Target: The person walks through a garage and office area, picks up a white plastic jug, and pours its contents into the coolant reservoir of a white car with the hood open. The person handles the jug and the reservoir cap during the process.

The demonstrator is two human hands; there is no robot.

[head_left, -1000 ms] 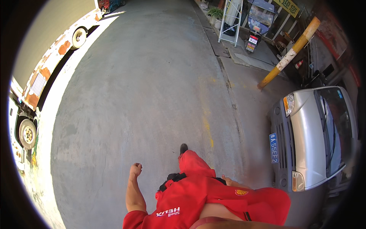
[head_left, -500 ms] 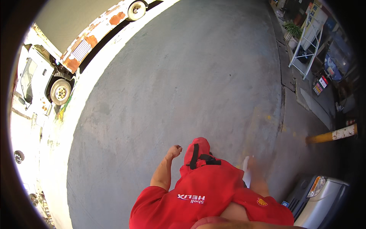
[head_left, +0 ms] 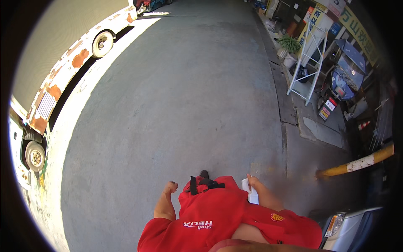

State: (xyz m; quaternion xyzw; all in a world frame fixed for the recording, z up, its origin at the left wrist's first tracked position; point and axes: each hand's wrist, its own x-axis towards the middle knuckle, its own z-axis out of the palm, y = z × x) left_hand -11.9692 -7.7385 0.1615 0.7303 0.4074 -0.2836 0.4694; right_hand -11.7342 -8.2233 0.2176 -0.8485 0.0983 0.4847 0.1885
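Note:
Hanging beside my red clothing (head_left: 218, 201), my left hand (head_left: 170, 187) is closed with its fingers curled. A small dark spot shows at the fingers, but I cannot make out what, if anything, is in them. My right hand (head_left: 252, 181) is closed round the upper part of a long white object (head_left: 251, 194), which hangs down beside my right hip. Its exact kind is unclear, and the hand hides part of it. A dark shoe (head_left: 204, 174) pokes out ahead of my clothing, above black straps (head_left: 205, 185) at my front.
A truck (head_left: 63, 80) with peeling white and rust paint stands at the left. Along the right are a metal ladder-like frame (head_left: 308, 63), a potted plant (head_left: 289, 43), a blue-covered scooter (head_left: 346, 71), a yellow-and-white pole (head_left: 357, 165) and a silver vehicle's front corner (head_left: 348, 229).
My view has shifted forward along the grey ground, so the truck and the right-hand items sit lower. The white object and my right hand, blurred before, show more clearly.

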